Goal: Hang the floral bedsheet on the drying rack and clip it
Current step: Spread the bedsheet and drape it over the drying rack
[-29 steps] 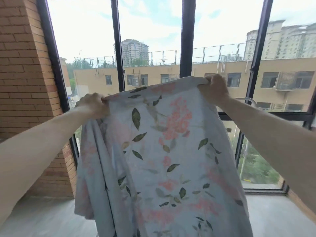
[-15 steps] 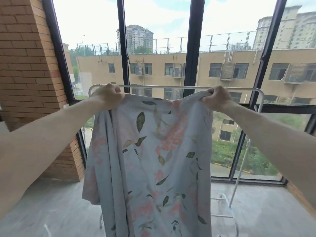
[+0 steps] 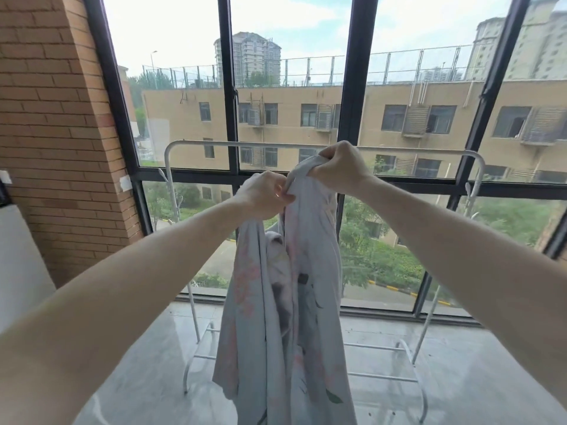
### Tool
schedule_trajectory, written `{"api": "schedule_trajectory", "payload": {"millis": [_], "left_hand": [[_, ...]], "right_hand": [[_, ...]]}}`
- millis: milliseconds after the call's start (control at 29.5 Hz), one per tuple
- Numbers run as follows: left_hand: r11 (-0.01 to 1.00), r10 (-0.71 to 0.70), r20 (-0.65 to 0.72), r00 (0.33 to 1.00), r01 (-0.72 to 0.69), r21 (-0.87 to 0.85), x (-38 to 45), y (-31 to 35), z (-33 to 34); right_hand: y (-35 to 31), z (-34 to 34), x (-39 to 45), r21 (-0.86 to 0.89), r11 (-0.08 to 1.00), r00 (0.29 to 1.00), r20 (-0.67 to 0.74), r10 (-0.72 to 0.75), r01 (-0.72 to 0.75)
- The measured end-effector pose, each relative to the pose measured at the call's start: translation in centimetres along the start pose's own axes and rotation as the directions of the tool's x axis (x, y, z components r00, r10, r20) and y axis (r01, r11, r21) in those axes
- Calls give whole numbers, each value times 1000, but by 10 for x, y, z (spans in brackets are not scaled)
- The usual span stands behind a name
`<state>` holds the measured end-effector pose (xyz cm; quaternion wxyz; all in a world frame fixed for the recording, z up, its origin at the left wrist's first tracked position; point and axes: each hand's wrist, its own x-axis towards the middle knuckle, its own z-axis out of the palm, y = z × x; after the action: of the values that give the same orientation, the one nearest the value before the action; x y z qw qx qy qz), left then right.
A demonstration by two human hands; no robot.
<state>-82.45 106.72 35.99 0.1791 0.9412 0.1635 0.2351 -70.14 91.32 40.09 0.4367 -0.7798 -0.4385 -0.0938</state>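
Pale floral cotton bedsheet [image 3: 294, 302] bunched, top edge gripped by left hand [image 3: 265, 194] and right hand [image 3: 336, 168], held before white tubular metal drying rack [image 3: 245, 144].

Both hands meet near the centre of the head view, gripping the top of the floral bedsheet [image 3: 294, 302], which hangs bunched in long folds toward six o'clock. The left hand [image 3: 264, 194] pinches the cloth just below the right hand [image 3: 337, 168], whose fingers curl round the upper edge. Behind them stands the white drying rack [image 3: 214, 143], its top rail bare, before dark-framed windows [image 3: 349, 87]; a brick wall [image 3: 52, 118] fills nine o'clock.
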Motion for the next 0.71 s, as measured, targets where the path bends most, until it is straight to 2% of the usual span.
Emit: {"api": "schedule_trajectory", "payload": {"millis": [136,306,441,543,611,645,713], "left_hand": [[990,-14,-16,1000,12,-138,5,-8,-9],[985,23,-71,997,-35,-170,14,4,-15],[981,-7,-213,977,-34,-189,18,8,-23],[975,-41,-281,959,-23,-221,21,9,-35],[977,-59,-305,951,-7,-213,22,7,-44],[980,-69,-313,947,5,-200,21,4,-47],[991,-79,-321,944,39,-129,19,-6,-51]], "right_hand": [[33,-15,-6,-94,995,999,8,37,-36],[70,-5,-29,-204,963,955,201,219,-177],[114,24,-64,-274,902,808,408,424,-335],[153,52,-105,-272,843,632,565,531,-465],[178,62,-127,-333,798,537,603,590,-503],[189,65,-135,-371,787,531,588,610,-494],[204,62,-137,-375,766,589,492,642,-522]]}}
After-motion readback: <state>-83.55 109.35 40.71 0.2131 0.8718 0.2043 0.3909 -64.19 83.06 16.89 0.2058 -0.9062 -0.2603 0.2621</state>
